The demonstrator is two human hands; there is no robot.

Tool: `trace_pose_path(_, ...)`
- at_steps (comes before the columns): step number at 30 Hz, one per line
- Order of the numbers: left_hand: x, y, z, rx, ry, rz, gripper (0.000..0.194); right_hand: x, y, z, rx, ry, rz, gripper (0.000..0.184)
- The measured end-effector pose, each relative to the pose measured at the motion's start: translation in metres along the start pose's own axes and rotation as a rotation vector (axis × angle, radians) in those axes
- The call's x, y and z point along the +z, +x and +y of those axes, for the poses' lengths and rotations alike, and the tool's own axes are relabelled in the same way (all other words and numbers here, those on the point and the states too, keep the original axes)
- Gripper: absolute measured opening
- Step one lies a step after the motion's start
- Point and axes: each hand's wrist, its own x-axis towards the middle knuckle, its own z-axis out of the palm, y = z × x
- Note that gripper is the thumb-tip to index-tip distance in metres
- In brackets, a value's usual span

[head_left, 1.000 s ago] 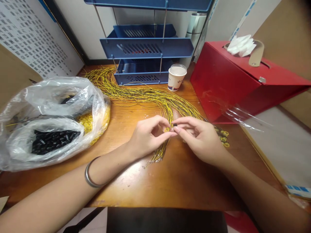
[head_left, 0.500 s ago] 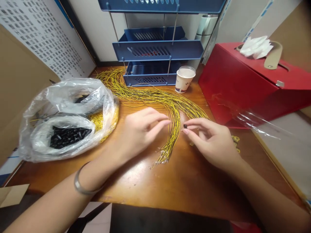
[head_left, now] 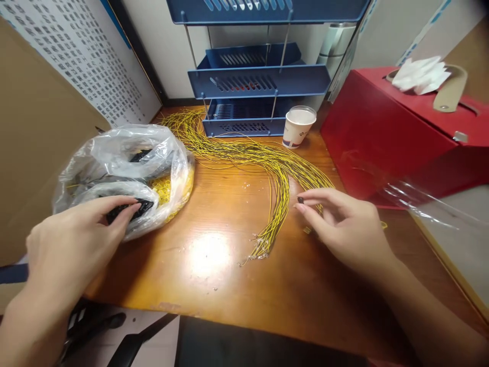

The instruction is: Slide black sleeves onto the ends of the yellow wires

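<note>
My left hand is over the clear plastic bag, its thumb and index finger pinched together at the small black plastic parts inside. Whether one of them is between the fingertips cannot be made out. My right hand holds a small black plastic part between thumb and index finger, above the table. Just left of that hand lies a bundle of thin yellow-and-black wires, their near ends carrying small shiny tips. Yellow ring-like pieces fill another part of the bag.
Blue tiered trays stand at the back, with a paper cup beside them. On the right is a red box with white tissue on top. The wooden table ends at a near edge.
My left hand has moved left from beside the wire bundle to the black parts in the bag. My right hand still pinches its black part, and the view has shifted slightly.
</note>
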Motion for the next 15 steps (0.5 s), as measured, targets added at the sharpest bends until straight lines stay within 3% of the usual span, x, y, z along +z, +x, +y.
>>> trace_pose_path(4,-0.001,0.004,0.006,0.038,0.082,-0.017,0.034,0.001,0.0,0.001,-0.006,0.031,-0.013,0.012)
trace_pose_path(11,-0.001,0.001,0.002,-0.059,0.114,-0.075,0.04,0.0,-0.001,0.0,-0.041,0.027,-0.013,0.011)
trace_pose_path(15,-0.005,0.005,0.012,-0.056,-0.035,0.028,0.037,0.001,0.0,0.0,-0.041,0.024,-0.012,0.012)
